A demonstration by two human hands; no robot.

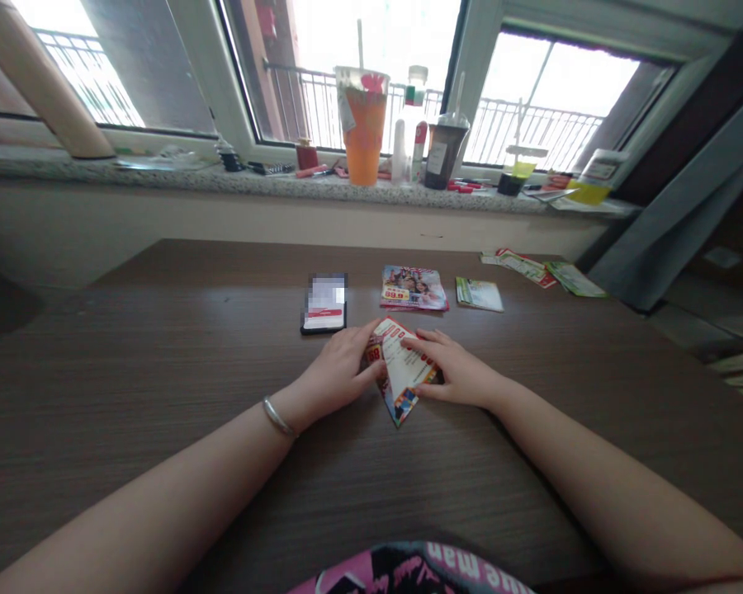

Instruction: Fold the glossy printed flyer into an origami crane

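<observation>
A printed paper flyer [402, 363], folded to a kite-like shape with a point toward me, lies on the brown table in front of me. My left hand [343, 363], a silver bangle on its wrist, holds the flyer's left edge between thumb and fingers. On the opposite edge, my right hand [455, 367] grips it, the fingers over the upper part and the thumb side lower down. Just beyond my left hand is a phone [324, 304] with a lit, blurred screen. A stack of colourful flyers [414, 289] sits behind the folded one.
A small green-and-white card stack [480, 294] lies right of the flyers. Loose leaflets [526, 267] are near the table's far right corner. The windowsill [260, 188] bears an orange drink cup [363, 128], a dark cup [446, 153], bottles and pens. A grey curtain [674, 198] hangs at right.
</observation>
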